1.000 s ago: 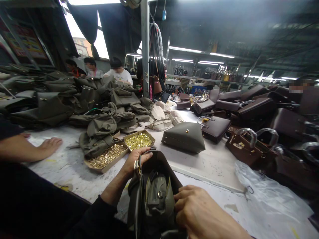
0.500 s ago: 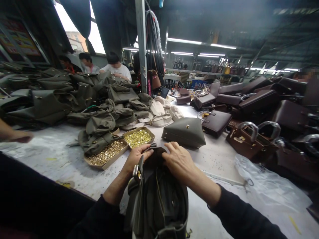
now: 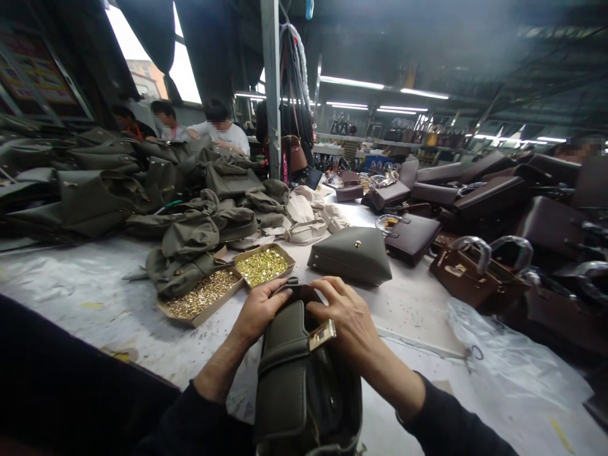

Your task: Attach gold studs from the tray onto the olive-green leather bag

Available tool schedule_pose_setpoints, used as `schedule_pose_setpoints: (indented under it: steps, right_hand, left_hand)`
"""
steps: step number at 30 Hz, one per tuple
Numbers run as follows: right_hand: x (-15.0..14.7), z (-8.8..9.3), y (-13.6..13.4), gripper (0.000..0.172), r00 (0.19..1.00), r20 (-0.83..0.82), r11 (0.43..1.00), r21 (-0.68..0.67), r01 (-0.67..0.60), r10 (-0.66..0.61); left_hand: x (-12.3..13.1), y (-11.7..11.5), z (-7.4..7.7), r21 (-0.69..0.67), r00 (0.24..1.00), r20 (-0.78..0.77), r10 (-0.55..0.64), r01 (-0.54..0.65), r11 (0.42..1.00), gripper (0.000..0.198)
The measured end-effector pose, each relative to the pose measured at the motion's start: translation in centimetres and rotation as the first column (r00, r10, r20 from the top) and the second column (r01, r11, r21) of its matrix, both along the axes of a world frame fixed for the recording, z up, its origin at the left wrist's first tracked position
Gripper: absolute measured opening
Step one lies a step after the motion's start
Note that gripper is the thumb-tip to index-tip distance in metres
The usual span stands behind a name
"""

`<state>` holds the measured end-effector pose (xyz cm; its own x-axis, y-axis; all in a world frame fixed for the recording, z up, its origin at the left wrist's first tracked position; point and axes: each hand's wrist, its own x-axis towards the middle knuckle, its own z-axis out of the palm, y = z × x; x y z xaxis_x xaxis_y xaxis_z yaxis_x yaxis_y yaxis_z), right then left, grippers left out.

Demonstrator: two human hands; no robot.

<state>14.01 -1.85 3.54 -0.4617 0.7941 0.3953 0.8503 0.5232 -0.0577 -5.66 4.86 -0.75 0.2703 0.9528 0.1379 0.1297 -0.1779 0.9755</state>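
At the near edge of the bench (image 3: 418, 316), the olive handbag (image 3: 282, 405) already carries its gold clasp plate (image 3: 323, 335); its flap (image 3: 287, 326) is unfastened, mouth partly open. Left hand (image 3: 259, 310) fingers pinch the far rim; right hand (image 3: 349, 316) fingers curl there, grip unclear.

My white table (image 3: 156, 335) carries two shallow boxes (image 3: 219, 306) left of centre, heaped olive bags (image 3: 95, 196) at left, brown handbags (image 3: 479, 282) at right, and clear plastic (image 3: 513, 354) lower right.

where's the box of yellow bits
Head view, slightly left of centre: the box of yellow bits sits on the table just beyond the left hand, right of the box of coppery bits.
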Motion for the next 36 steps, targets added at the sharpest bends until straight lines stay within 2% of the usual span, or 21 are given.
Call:
schedule_pose_setpoints:
  steps: [2,4,7,9,11,13,16,19,24,26,29,33,36]
  right_hand:
    - [0.4,-0.2,-1.6,0.015,0.991,-0.131,0.994,0.112,0.012,0.003]
    - [0.8,-0.7,-2.6,0.024,0.962,-0.273,0.993,0.109,0.043,-0.011]
    - [1.5,-1.4,-2.8,0.029,0.858,-0.513,0.995,-0.097,-0.013,-0.039]
    - [1.9,-1.2,-2.6,0.024,0.773,-0.632,0.965,-0.237,-0.114,-0.064]
    - [2.2,-0.2,-2.5,0.018,0.733,-0.679,0.926,-0.305,-0.223,-0.047]
    - [2.1,1.1,-2.6,0.015,0.73,-0.684,0.893,-0.314,-0.322,0.023]
    - [1.6,2.8,-2.9,0.019,0.735,-0.667,0.84,-0.328,-0.432,0.118]
    - [0.7,3.1,-2.7,0.022,0.744,-0.645,0.818,-0.325,-0.474,0.175]
    - [-0.7,1.6,-1.7,0.012,0.799,-0.562,0.854,-0.29,-0.431,0.212]
    - [-1.1,1.2,-1.2,0.013,0.825,-0.533,0.86,-0.318,-0.4,0.186]
    - [-1.6,0.7,-0.6,0.027,0.833,-0.541,0.844,-0.389,-0.37,0.116]
    - [-2.2,0.1,0.1,0.015,0.834,-0.549,0.89,-0.352,-0.291,0.055]
    - [-2.8,-0.5,0.5,0.014,0.849,-0.526,0.907,-0.331,-0.259,0.051]
  left_hand:
    - [-0.2,0.1,-0.1,-0.018,1.0,0.007,-0.006,0.006,1.0,0.036]
    - [-0.5,0.2,-0.2,-0.05,0.999,0.018,-0.029,0.03,0.998,0.037]
    - [-1.2,0.7,-0.2,-0.132,0.993,0.063,-0.098,0.106,0.986,0.04]
    - [-1.6,0.9,0.0,-0.189,0.988,0.087,-0.13,0.145,0.971,0.044]
    - [-1.8,1.1,0.3,-0.224,0.984,0.107,-0.144,0.165,0.961,0.046]
    - [-1.7,1.1,0.7,-0.245,0.981,0.123,-0.153,0.18,0.953,0.047]
    - [-1.5,0.9,0.9,-0.272,0.98,0.135,-0.147,0.179,0.945,0.049]
    - [-1.3,0.6,0.9,-0.302,0.981,0.151,-0.118,0.159,0.94,0.052]
    - [-1.0,0.2,1.2,-0.352,0.979,0.181,-0.096,0.156,0.923,0.057]
    - [-0.9,0.1,1.4,-0.359,0.979,0.186,-0.087,0.15,0.921,0.056]
    - [-1.0,0.0,1.4,-0.373,0.979,0.189,-0.075,0.142,0.917,0.055]
    - [-1.1,-0.1,1.4,-0.378,0.98,0.182,-0.087,0.151,0.914,0.053]
    - [-1.1,-0.1,1.3,-0.345,0.98,0.174,-0.102,0.157,0.925,0.049]
